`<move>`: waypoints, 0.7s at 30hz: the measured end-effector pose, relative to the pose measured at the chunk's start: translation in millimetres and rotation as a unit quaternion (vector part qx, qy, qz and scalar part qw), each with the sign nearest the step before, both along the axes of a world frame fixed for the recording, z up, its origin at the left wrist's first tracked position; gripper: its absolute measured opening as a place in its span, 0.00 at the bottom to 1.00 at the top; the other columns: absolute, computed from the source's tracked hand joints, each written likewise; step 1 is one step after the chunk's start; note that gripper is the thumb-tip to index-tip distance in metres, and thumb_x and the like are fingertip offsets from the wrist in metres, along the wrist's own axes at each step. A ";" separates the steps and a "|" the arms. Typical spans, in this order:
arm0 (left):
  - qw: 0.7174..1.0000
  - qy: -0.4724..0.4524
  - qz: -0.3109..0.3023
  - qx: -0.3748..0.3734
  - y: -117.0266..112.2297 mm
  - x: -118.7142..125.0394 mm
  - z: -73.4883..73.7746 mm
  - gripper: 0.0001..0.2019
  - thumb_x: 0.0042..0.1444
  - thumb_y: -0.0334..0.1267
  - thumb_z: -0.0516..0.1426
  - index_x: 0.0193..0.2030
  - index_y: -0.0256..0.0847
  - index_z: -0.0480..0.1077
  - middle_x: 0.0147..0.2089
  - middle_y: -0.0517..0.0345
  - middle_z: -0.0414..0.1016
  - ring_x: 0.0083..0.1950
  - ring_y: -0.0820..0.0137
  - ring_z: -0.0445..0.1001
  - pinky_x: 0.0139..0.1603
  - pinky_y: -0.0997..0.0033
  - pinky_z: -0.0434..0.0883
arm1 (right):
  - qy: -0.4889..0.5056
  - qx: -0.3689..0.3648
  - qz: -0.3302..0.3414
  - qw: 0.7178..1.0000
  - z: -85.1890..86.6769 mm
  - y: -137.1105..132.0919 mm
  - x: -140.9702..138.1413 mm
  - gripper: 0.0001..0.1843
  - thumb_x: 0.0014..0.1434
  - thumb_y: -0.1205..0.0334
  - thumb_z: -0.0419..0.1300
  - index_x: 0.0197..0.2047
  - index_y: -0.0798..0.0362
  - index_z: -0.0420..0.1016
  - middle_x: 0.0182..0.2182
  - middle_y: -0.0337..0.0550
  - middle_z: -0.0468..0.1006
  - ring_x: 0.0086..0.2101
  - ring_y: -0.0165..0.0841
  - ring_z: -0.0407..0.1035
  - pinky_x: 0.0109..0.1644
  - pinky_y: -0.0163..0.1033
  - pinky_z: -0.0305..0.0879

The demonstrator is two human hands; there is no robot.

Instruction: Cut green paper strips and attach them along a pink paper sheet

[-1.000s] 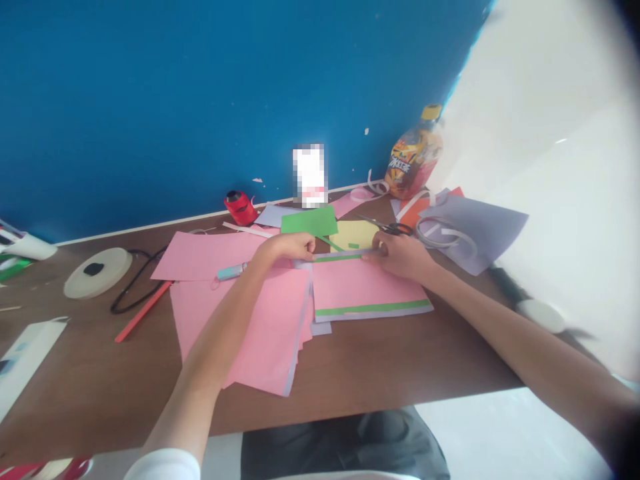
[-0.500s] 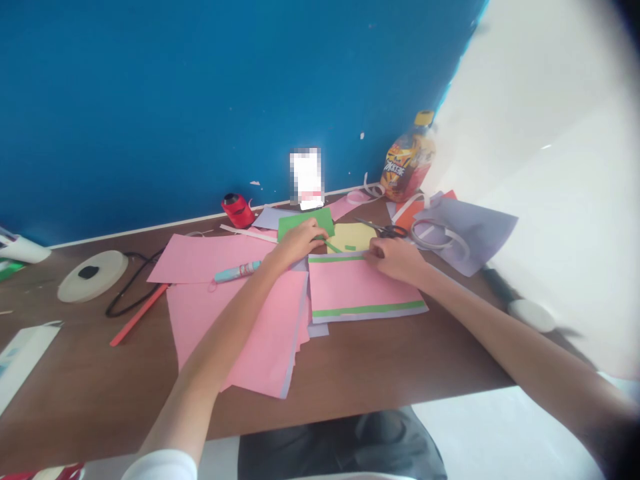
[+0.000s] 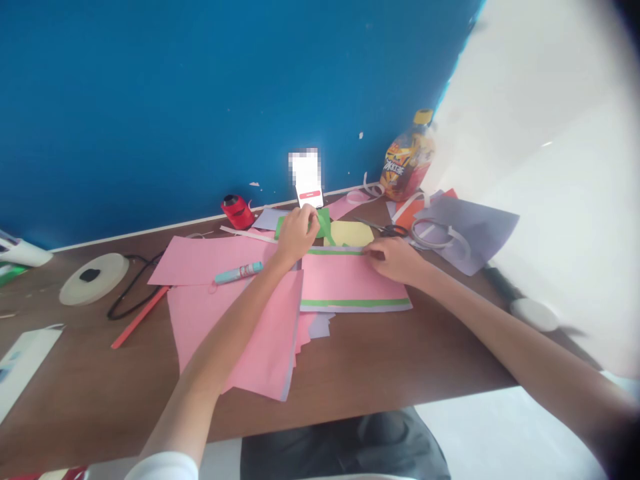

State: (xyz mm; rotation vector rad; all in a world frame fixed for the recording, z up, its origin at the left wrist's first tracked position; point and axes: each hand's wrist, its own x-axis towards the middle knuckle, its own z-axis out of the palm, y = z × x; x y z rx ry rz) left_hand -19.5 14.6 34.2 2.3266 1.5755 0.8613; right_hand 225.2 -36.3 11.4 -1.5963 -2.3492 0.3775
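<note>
My left hand (image 3: 297,235) is closed, raised over a green paper piece (image 3: 283,227) at the back of the desk. From its fingertips a thin green paper strip (image 3: 327,229) slants down to the right. My right hand (image 3: 395,260) has its fingers curled on the top edge of a pink sheet (image 3: 345,277) with green and pale purple bands along its long edges. Just behind this sheet lies a yellow paper piece (image 3: 349,233). Black-handled scissors (image 3: 393,231) rest beyond my right hand.
Large pink sheets (image 3: 235,333) spread to the left, a blue marker (image 3: 239,272) on them. Behind stand a lit phone (image 3: 309,180), a red container (image 3: 237,211) and a drink bottle (image 3: 407,160). A tape roll (image 3: 440,237) and purple paper (image 3: 470,230) lie right.
My left hand has lifted and moved back, drawing the green strip up with it. The banded pink sheet has shifted slightly left and away from me. My right hand stays at its top edge.
</note>
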 end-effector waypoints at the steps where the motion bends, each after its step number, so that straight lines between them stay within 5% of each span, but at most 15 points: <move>1: 0.999 -0.033 0.003 -0.028 -2.4 2.3 4.0 0.09 0.65 0.38 0.44 0.45 0.42 0.63 0.41 0.53 0.73 0.43 0.68 0.69 0.47 0.68 0.64 | -0.001 0.001 0.011 1.000 -0.3 -0.2 -0.2 0.14 0.56 0.64 0.55 0.41 0.50 0.81 0.41 0.44 0.82 0.41 0.39 0.73 0.38 0.38 0.60; 4: 0.967 -0.163 -0.046 -0.189 -8.7 10.3 12.8 0.11 0.66 0.44 0.43 0.48 0.43 0.61 0.36 0.57 0.72 0.33 0.74 0.69 0.36 0.73 0.65 | -0.011 0.003 0.004 1.000 -1.7 -0.5 -0.8 0.14 0.58 0.62 0.53 0.41 0.49 0.80 0.39 0.44 0.82 0.37 0.38 0.73 0.35 0.39 0.58; 9: 0.837 -0.271 -0.210 -0.426 -10.5 14.5 1.2 0.10 0.60 0.45 0.53 0.38 0.39 0.64 0.34 0.55 0.73 0.34 0.75 0.72 0.39 0.72 0.69 | -0.028 0.015 0.002 0.999 -2.8 -1.1 -2.6 0.12 0.57 0.62 0.54 0.41 0.48 0.77 0.32 0.42 0.80 0.32 0.36 0.70 0.30 0.38 0.52; 15: 0.838 -0.303 -0.176 -0.418 1.1 3.2 -29.8 0.07 0.58 0.40 0.54 0.38 0.38 0.64 0.34 0.57 0.73 0.32 0.76 0.70 0.36 0.74 0.68 | -0.014 0.016 0.002 1.000 -2.2 -1.0 -3.1 0.07 0.54 0.61 0.55 0.25 0.51 0.67 0.25 0.41 0.75 0.28 0.33 0.66 0.30 0.38 0.47; 21: 0.837 -0.280 -0.213 -0.419 4.3 -1.0 -33.0 0.07 0.59 0.41 0.53 0.35 0.38 0.64 0.33 0.56 0.74 0.33 0.73 0.72 0.36 0.72 0.68 | 0.210 -0.039 -0.089 0.973 -4.1 7.1 4.6 0.20 0.55 0.54 0.58 0.17 0.52 0.59 0.17 0.36 0.66 0.22 0.28 0.60 0.28 0.36 0.52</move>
